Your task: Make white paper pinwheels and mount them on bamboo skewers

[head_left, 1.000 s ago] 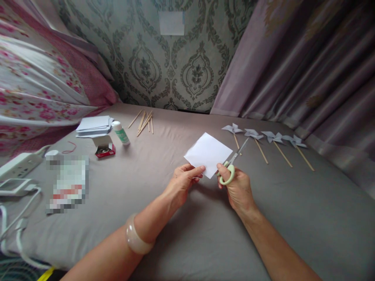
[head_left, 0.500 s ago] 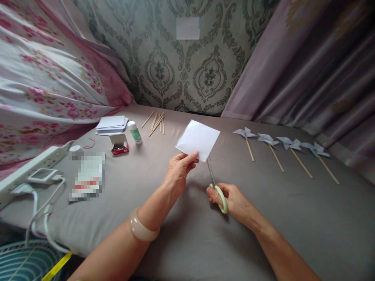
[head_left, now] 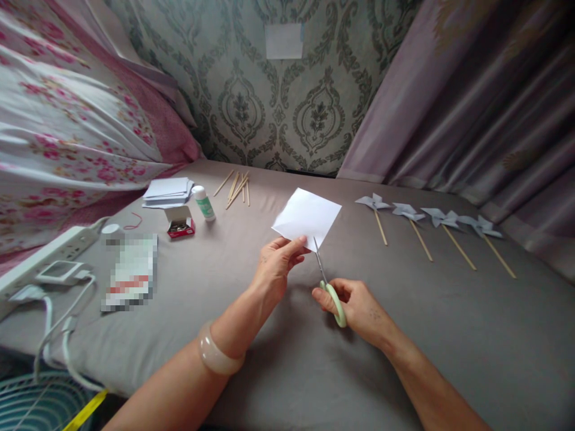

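A square sheet of white paper (head_left: 308,216) is held up by its near edge in my left hand (head_left: 278,263), thumb on top and fingers beneath. My right hand (head_left: 354,302) grips the pale green handles of a pair of scissors (head_left: 333,299). Their blades point away from me and reach the paper's near corner, with one blade showing over the sheet. To the right, several paper pinwheels on sticks (head_left: 406,212) lie in a row. Several loose wooden sticks (head_left: 233,188) lie behind my left hand.
On the left are a stack of paper (head_left: 167,191), a glue stick (head_left: 204,205), an open small red box of metal bits (head_left: 180,227), a blurred packet (head_left: 131,269) and a white power strip (head_left: 67,254) with cables. A patterned wall stands behind, with curtains on the right.
The scissor blades have come up to the paper's near corner, one now lying over it. The paper has shifted slightly right and down in my left hand.
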Demonstrator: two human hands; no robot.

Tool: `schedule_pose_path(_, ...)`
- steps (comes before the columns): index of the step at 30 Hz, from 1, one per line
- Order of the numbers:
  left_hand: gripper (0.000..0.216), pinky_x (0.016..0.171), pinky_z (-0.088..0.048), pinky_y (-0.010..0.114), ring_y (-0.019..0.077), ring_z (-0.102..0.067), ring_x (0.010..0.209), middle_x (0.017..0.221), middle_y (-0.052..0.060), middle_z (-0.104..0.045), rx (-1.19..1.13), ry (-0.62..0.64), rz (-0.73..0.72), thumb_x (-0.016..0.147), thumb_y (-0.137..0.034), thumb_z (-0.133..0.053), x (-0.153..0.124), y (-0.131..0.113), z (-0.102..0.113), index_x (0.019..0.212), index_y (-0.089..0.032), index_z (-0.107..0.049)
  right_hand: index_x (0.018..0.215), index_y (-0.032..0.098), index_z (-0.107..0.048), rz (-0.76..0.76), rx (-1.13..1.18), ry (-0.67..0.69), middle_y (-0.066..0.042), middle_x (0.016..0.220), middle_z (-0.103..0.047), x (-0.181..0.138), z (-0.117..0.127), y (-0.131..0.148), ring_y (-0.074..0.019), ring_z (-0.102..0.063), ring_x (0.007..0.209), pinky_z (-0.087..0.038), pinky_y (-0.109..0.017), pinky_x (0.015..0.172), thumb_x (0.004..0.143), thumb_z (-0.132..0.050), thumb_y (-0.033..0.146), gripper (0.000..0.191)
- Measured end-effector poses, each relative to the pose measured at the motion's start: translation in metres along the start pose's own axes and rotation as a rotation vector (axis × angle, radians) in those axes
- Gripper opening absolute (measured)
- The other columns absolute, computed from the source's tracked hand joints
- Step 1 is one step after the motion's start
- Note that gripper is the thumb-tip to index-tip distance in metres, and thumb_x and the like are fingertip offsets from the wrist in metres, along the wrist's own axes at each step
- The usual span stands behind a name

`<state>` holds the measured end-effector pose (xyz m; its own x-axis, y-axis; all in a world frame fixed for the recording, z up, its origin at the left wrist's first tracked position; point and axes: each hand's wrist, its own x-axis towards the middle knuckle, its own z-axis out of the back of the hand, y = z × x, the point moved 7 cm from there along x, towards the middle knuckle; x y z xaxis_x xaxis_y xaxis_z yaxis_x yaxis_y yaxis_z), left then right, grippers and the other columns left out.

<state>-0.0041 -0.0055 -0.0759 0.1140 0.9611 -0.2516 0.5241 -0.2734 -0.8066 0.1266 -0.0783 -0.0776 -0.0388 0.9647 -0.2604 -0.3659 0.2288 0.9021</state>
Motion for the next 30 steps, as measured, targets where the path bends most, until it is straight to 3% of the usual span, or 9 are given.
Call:
schedule_pose_path(11,0.029,0.063,-0.043,0.023,0.0111,-0.064,0.063,0.069,0.003,-0.07,-0.049,-0.026,0.01,0.054,-0.027,-0.086,-0.0042,0.0006,-0.0008,0.073,-0.012,-0.069,0.056,0.018,-0.054,-0.01,0.015,-0.05,0.003,0.052,-0.049,0.0016,0.001,-0.0025,-0.0094,-0.04,0.051,-0.033,-0.025,0.049,0.06,-0.073,0.053,0.04)
schedule_pose_path(22,0.03,0.065,-0.043,0.024,0.0119,-0.064,0.064,0.069,0.003,-0.069,-0.046,-0.03,0.006,0.054,-0.028,-0.086,-0.0038,0.0011,-0.0011,0.072,-0.013,-0.068,0.055,0.018,-0.054,-0.007,-0.026,-0.077,0.003,0.052,-0.049,0.0007,0.0024,0.0005,-0.0092,-0.04,0.049,-0.033,-0.024,0.048,0.064,-0.067,0.057,0.042)
schedule_pose_path(30,0.03,0.065,-0.043,0.024,0.0123,-0.063,0.064,0.066,0.002,-0.067,-0.036,-0.033,0.007,0.053,-0.029,-0.086,-0.005,-0.0008,-0.0023,0.069,-0.013,-0.067,0.053,0.018,-0.051,-0.001,0.0,-0.099,0.004,0.05,-0.045,0.0027,0.0041,-0.0058,-0.0085,-0.036,0.049,-0.03,-0.024,0.047,0.064,-0.072,0.049,0.039)
